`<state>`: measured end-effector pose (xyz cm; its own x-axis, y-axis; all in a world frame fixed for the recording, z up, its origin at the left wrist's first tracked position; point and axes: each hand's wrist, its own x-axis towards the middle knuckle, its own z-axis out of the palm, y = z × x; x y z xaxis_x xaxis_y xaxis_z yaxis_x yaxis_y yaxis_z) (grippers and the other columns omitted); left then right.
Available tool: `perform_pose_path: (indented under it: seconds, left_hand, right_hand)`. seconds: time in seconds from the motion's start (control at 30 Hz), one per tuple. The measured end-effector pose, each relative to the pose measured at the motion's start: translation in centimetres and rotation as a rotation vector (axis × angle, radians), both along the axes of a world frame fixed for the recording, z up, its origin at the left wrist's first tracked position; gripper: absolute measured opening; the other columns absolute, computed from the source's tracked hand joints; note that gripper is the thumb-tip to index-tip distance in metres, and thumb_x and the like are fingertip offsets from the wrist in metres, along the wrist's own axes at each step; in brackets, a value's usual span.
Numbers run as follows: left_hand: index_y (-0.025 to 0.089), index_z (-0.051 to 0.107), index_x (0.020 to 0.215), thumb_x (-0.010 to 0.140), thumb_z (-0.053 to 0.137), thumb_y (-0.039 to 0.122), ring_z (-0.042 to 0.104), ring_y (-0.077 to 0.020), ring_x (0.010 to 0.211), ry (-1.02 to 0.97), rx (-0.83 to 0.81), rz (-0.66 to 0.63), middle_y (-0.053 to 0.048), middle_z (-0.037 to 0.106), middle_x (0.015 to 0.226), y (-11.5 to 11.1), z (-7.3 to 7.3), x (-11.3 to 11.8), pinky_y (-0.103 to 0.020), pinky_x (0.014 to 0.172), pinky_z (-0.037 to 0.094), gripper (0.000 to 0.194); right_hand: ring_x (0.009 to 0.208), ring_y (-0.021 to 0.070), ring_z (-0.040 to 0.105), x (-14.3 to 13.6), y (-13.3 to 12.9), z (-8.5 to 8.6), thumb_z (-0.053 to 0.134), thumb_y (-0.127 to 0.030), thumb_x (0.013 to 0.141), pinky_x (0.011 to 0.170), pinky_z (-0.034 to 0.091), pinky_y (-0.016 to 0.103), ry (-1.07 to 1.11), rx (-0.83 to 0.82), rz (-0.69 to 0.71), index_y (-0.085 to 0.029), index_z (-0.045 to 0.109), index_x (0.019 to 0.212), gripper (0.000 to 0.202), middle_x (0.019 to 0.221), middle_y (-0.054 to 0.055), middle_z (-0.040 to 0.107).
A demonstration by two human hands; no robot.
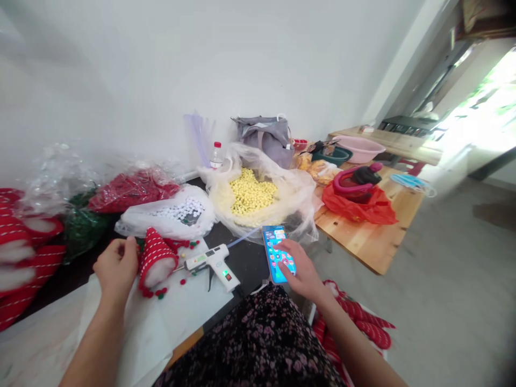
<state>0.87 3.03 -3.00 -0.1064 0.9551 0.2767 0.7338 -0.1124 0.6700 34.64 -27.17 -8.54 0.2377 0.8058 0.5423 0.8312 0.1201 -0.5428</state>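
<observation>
My right hand [300,269] rests over a smartphone [271,258] with a lit screen of app icons. Its fingers are spread, touching or just above the glass. Curled in on itself, my left hand [117,263] is beside a red knitted cone hat [155,255] with white dashes and white stuffing. Whatever its fingertips pinch is hidden. A white glue gun [213,266] lies to the hat's right, nozzle towards it, with a light glowing on the handle. Small red and green pompoms [161,293] are scattered around the hat.
Behind the glue gun are plastic bags of yellow beads [252,193] and white pompoms [183,209]. A capped bottle [216,156] and a grey bag [264,137] stand by the wall. Striped red pieces [18,242] are piled left. A wooden table [363,247] holds a red bag [358,207] and basins.
</observation>
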Motion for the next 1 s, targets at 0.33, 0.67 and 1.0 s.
perform_pose_path:
  seconds: [0.33, 0.67, 1.0]
  left_hand:
    - [0.025, 0.060, 0.073, 0.083, 0.049, 0.053, 0.061, -0.0284, 0.078, 0.002, 0.027, -0.034, -0.007, 0.064, 0.071, -0.2, -0.1, 0.0, -0.040, 0.076, 0.042, 0.032]
    - [0.024, 0.063, 0.075, 0.077, 0.049, 0.054, 0.061, -0.0249, 0.077, -0.024, -0.016, -0.005, -0.003, 0.064, 0.070, -0.2, 0.0, 0.3, -0.034, 0.075, 0.041, 0.034]
    - [0.024, 0.064, 0.076, 0.080, 0.049, 0.055, 0.064, -0.0277, 0.082, -0.001, -0.033, -0.009, -0.005, 0.065, 0.071, -0.3, 0.3, 0.3, -0.035, 0.075, 0.043, 0.034]
  right_hand:
    - [0.084, 0.0210, 0.061, 0.1, -0.6, -1.4, 0.059, -0.032, 0.096, 0.076, 0.055, 0.036, 0.169, 0.147, -0.273, -0.021, 0.052, 0.119, 0.025, 0.099, 0.006, 0.062]
    - [0.122, 0.0328, 0.053, -0.3, -1.0, -0.9, 0.063, -0.032, 0.093, 0.103, 0.049, 0.052, 0.008, 0.107, -0.133, -0.021, 0.042, 0.140, 0.052, 0.132, 0.016, 0.055]
    - [0.129, 0.0387, 0.048, -0.8, -0.8, -0.8, 0.064, -0.037, 0.090, 0.109, 0.043, 0.061, -0.026, 0.035, -0.145, -0.022, 0.036, 0.143, 0.062, 0.140, 0.018, 0.048]
